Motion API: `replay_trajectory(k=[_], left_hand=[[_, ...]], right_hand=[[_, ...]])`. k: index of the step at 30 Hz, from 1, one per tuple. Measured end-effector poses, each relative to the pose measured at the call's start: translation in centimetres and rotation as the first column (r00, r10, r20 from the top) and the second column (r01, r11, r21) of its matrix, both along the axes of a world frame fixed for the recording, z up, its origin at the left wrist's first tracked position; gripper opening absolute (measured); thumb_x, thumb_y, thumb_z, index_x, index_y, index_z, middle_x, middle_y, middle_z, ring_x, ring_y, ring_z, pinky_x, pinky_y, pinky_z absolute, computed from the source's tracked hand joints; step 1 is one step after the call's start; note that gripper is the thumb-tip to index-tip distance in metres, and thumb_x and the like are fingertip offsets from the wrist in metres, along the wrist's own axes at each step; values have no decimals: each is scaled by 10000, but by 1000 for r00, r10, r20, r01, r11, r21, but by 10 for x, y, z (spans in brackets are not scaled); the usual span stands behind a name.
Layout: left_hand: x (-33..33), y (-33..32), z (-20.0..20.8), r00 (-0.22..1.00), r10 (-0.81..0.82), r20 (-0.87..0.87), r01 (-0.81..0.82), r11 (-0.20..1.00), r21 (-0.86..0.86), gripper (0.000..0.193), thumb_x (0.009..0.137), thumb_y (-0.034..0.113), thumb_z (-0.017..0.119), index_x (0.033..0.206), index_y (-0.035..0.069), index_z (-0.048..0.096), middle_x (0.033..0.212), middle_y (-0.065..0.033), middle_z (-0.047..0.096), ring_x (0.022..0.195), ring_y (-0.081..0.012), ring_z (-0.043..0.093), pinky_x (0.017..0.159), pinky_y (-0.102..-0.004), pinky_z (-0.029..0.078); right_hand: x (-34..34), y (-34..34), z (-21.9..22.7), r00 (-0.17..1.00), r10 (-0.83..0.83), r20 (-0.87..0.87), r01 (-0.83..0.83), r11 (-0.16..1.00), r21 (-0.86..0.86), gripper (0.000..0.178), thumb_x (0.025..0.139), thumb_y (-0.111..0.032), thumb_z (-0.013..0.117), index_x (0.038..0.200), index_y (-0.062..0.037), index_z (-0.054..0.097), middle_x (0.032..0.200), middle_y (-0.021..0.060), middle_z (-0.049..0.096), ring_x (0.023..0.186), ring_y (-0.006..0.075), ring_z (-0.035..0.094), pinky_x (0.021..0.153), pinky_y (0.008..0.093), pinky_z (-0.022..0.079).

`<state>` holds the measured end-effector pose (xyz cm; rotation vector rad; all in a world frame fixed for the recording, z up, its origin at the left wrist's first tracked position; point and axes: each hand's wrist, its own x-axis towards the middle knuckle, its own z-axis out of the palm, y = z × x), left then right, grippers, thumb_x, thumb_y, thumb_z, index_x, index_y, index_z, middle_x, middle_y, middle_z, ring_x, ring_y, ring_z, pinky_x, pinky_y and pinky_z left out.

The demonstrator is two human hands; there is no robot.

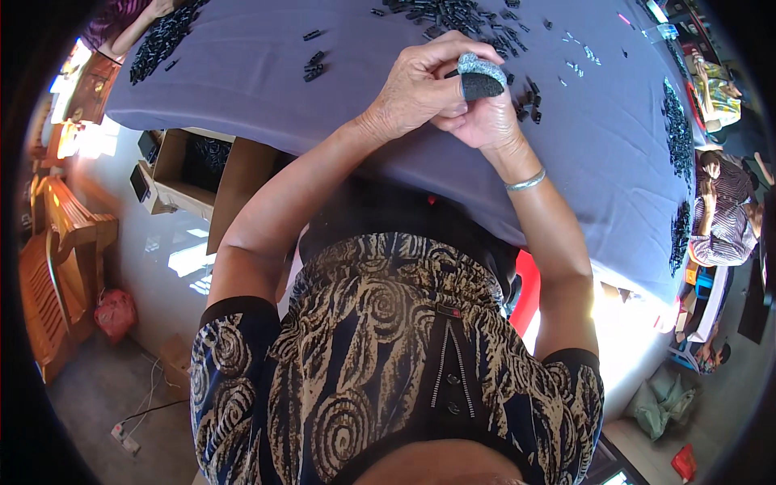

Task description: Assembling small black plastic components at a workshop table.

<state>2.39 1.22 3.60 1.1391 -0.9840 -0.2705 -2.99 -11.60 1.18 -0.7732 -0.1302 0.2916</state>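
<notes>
My left hand (416, 85) and my right hand (490, 123) meet above the cloth, fingers bent and pressed together. Black and grey finger covers (483, 86) wrap the digits where the hands meet; which finger wears each is hard to tell. Whatever lies between the fingertips is hidden. Just beyond the hands spreads a pile of small black plastic parts (453, 14). Several loose black parts (530, 101) lie right of my right hand, and a few more black parts (314, 66) lie to the left.
A purple-grey cloth (267, 89) covers the table. Small clear pieces (584, 55) lie at the right. More black piles (677, 137) line its edges, where other people (723, 202) sit. Below the left edge stands a cardboard box (174, 158) holding black parts; a wooden bench (69, 250) is farther left.
</notes>
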Motion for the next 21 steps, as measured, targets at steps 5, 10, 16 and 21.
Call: replay_trajectory(k=[5, 10, 16, 21], left_hand=[[-13, 4, 12, 990, 16, -142, -14, 1000, 17, 185, 776, 21, 594, 950, 7, 654, 788, 18, 555, 687, -25, 500, 586, -180, 420], [-19, 1, 9, 992, 64, -111, -68, 997, -31, 170, 772, 17, 606, 934, -7, 654, 767, 28, 553, 640, -17, 494, 561, -171, 409], [-21, -2, 11, 996, 56, -64, -60, 997, -58, 191, 766, -9, 575, 941, -7, 652, 752, 38, 540, 635, -10, 478, 559, -161, 391], [-20, 3, 16, 969, -44, -242, 54, 998, 37, 275, 765, -27, 570, 1034, 13, 612, 718, 59, 534, 537, 26, 434, 451, -119, 340]], right_hand=[[-3, 22, 1, 982, -142, -126, 156, 982, 107, 335, 808, -465, 567, 846, -133, 550, 729, -64, 504, 561, 50, 460, 422, 186, 325], [-15, 26, 13, 968, -228, -110, 233, 971, 44, 311, 816, -442, 577, 823, -133, 543, 712, -67, 491, 541, 45, 445, 403, 193, 314], [-14, 10, 2, 995, -95, -24, 98, 981, 166, 393, 774, -515, 576, 847, -130, 549, 757, -58, 525, 607, 67, 515, 446, 198, 378], [-13, 15, 9, 987, -108, -122, 130, 973, 190, 395, 776, -534, 538, 830, -143, 535, 744, -49, 534, 571, 62, 505, 422, 196, 370]])
